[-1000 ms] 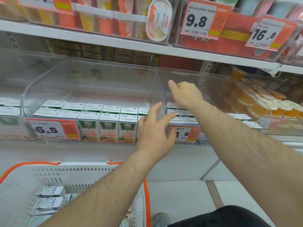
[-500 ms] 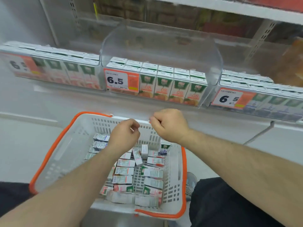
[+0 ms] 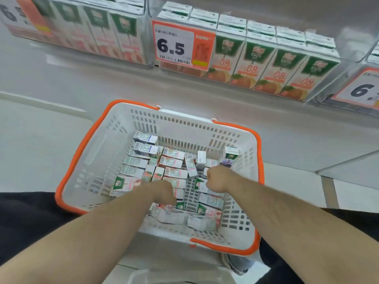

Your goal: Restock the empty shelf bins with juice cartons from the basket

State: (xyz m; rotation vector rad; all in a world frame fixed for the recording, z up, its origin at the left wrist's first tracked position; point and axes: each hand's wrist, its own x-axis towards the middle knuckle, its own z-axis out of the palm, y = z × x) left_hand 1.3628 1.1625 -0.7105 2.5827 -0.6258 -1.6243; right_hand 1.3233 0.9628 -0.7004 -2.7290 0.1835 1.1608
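White plastic with an orange rim makes the basket (image 3: 106, 144), which stands low in front of the person, below the shelf (image 3: 123, 78). On the shelf, at the far left, one clear bin (image 3: 146, 37) is full of upright cartons with green tops; it is blurred. Next to it a second bin (image 3: 348, 52) holds more upright cartons (image 3: 252, 58) with an orange fruit print and "08", in rows. A price tag (image 3: 180, 46) with "6.5" covers the left part of its front. At the far right edge another tag (image 3: 363, 89) shows only a "6".

Inside the basket many small juice cartons (image 3: 174, 173) lie flat and mixed, most in the left and middle part; one carton (image 3: 230, 155) stands upright near the right wall.

The left hand (image 3: 164, 191) is down among the lying cartons in the middle of the basket. Its fingers point down and are hidden behind the back of the hand, so I cannot tell if its grip holds something. The right hand (image 3: 218, 179) is just beside it, also low in the basket, near the upright carton. Its fingers are curled under, but they are also hidden, so I cannot tell if this grip pinches a carton. Both forearms are bare. Dark trousers (image 3: 26, 218) show at both sides of the basket.
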